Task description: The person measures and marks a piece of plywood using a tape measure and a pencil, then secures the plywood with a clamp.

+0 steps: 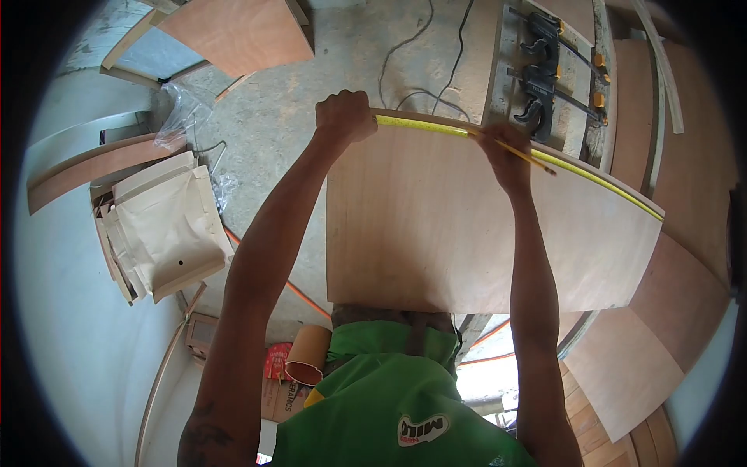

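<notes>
I have one yellow tape [424,125] along the top edge of one wooden panel [436,226], upper centre to right of frame, its long axis slanting down rightward. My left hand [345,117] is closed on its left end; my right hand [504,154] grips one pencil [538,163], slanting likewise. Two clamps [538,82] lie upper right.

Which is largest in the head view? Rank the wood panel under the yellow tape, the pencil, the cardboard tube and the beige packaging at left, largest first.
By area as seen:
1. Wood panel
2. Beige packaging
3. Cardboard tube
4. Pencil, partly covered by the right hand
</notes>
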`<move>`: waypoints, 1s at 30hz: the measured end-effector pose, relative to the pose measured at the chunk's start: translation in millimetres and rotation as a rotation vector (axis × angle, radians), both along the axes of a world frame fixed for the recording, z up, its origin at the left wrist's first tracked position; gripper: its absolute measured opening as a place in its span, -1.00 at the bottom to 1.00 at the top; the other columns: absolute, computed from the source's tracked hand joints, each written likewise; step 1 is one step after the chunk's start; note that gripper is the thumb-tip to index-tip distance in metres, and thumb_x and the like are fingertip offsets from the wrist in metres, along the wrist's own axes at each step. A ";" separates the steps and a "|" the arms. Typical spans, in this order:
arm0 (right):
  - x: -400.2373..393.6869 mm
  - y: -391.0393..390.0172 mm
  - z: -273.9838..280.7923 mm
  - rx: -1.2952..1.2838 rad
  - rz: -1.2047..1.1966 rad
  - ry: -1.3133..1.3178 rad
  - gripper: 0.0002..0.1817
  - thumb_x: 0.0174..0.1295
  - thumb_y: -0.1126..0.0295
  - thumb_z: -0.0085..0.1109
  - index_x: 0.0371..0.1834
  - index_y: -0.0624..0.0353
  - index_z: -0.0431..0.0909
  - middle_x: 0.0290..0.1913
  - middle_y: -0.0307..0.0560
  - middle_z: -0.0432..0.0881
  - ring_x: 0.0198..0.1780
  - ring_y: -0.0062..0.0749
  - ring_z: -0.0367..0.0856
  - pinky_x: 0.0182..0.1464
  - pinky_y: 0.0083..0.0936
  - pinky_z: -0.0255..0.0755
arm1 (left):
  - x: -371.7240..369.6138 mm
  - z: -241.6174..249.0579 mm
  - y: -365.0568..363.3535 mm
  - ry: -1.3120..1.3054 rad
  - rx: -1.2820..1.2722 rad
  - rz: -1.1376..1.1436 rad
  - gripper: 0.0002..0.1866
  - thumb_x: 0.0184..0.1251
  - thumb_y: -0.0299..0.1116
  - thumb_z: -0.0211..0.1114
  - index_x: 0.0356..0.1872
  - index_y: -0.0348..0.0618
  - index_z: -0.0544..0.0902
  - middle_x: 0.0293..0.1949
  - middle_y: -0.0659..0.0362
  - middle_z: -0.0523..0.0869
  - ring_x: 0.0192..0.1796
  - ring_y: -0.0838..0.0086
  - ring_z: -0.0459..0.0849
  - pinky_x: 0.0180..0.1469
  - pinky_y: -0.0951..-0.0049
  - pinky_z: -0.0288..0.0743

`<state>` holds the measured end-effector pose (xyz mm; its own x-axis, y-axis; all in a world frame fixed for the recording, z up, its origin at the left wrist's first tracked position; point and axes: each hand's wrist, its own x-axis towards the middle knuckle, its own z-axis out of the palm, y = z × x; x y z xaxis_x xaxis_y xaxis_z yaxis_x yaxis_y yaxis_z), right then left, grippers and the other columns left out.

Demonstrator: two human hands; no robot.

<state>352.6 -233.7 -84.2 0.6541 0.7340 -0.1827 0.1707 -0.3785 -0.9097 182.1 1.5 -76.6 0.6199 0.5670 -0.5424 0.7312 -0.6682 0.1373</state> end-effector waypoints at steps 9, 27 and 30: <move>2.6 32.8 -24.1 0.039 0.083 0.107 -0.87 0.14 0.41 0.22 -0.36 0.25 0.55 -0.42 -0.21 0.67 -0.32 -0.65 0.61 -0.25 -0.65 0.46 | -1.4 1.7 -1.7 0.016 -0.018 0.002 -0.73 0.10 -0.26 0.24 -0.21 -0.16 0.66 -0.18 0.03 0.70 -0.07 0.15 0.69 -0.04 0.14 0.52; 3.4 32.9 -22.3 -0.062 0.158 0.056 -0.83 0.13 0.34 0.29 -0.32 0.22 0.65 -0.36 -0.19 0.70 -0.32 -0.63 0.60 -0.26 -0.64 0.46 | -4.5 -3.2 -3.1 -0.026 0.032 -0.009 -0.72 0.17 -0.19 0.20 -0.22 -0.13 0.70 -0.24 -0.01 0.72 -0.17 0.14 0.71 -0.06 0.16 0.58; 4.6 33.7 -23.4 -0.059 0.163 0.038 -0.84 0.14 0.34 0.28 -0.32 0.20 0.65 -0.36 -0.20 0.70 -0.34 -0.66 0.58 -0.31 -0.66 0.44 | -3.8 -2.8 -2.9 -0.017 0.031 -0.009 -0.71 0.17 -0.18 0.21 -0.21 -0.13 0.70 -0.25 -0.01 0.71 -0.16 0.14 0.70 -0.06 0.16 0.58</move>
